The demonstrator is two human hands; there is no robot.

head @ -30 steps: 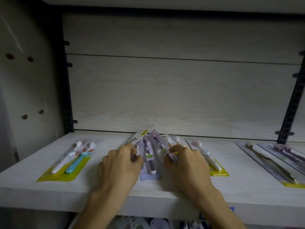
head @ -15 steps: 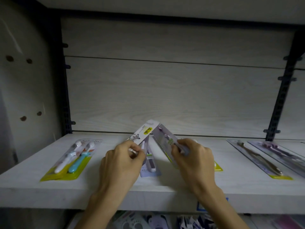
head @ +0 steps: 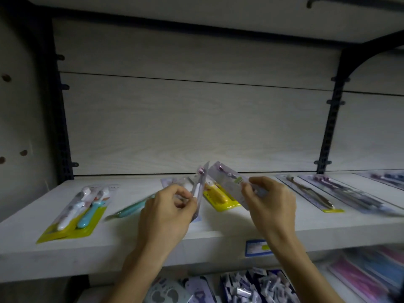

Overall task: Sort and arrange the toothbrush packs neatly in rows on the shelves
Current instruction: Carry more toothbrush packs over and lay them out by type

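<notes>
Pinching pack point(head: 234, 184) in rt hand point(head: 271, 200)

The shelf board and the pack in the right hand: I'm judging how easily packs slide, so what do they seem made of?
Shelf board: pale wood-grain laminate, matte, probably over chipboard.
Pack in the right hand: glossy clear plastic blister on printed card, judging by its sheen.

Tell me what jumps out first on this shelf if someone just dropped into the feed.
The two hands at centre, above the shelf: the left hand pinches a purple toothbrush pack nearly edge-on, and the right hand holds another purple pack tilted up. Behind them a yellow-backed pack lies flat; at far left lies a yellow-green twin pack.
</notes>
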